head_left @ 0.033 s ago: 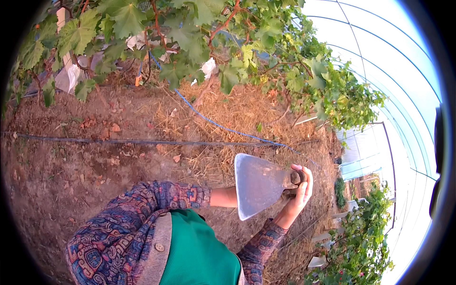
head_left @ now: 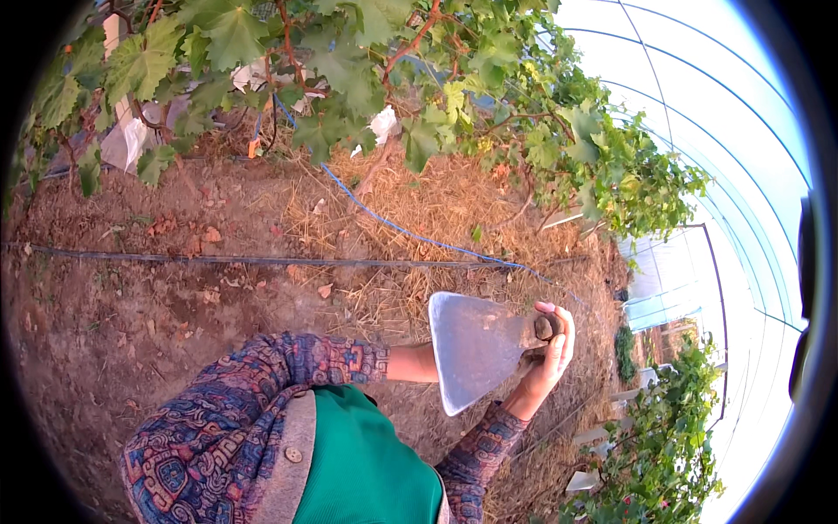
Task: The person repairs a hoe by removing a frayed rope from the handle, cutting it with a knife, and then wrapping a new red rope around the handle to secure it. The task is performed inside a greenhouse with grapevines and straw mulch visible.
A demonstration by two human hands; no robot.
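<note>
A hoe head (head_left: 476,349) with a broad, flared metal blade is held up in front of me, its wide edge toward the left. My right hand (head_left: 552,356) is closed around the narrow end, with thumb and fingers about the dark, rounded socket (head_left: 545,327). No long handle can be made out. From the left, my left forearm (head_left: 408,363) reaches behind the blade. The blade hides my left hand, so its fingers and whatever they touch cannot be seen.
Leafy grapevines (head_left: 349,61) hang across the top, with white bags (head_left: 384,125) among them. A black drip pipe (head_left: 218,258) and a blue cord (head_left: 375,210) cross the straw-strewn soil (head_left: 140,306). More vines (head_left: 655,445) grow at lower right, under a hooped plastic roof (head_left: 742,131).
The hoe blade has tipped slightly: its wide edge has swung a little downward in the view. Both arms and my right hand's hold look nearly the same.
</note>
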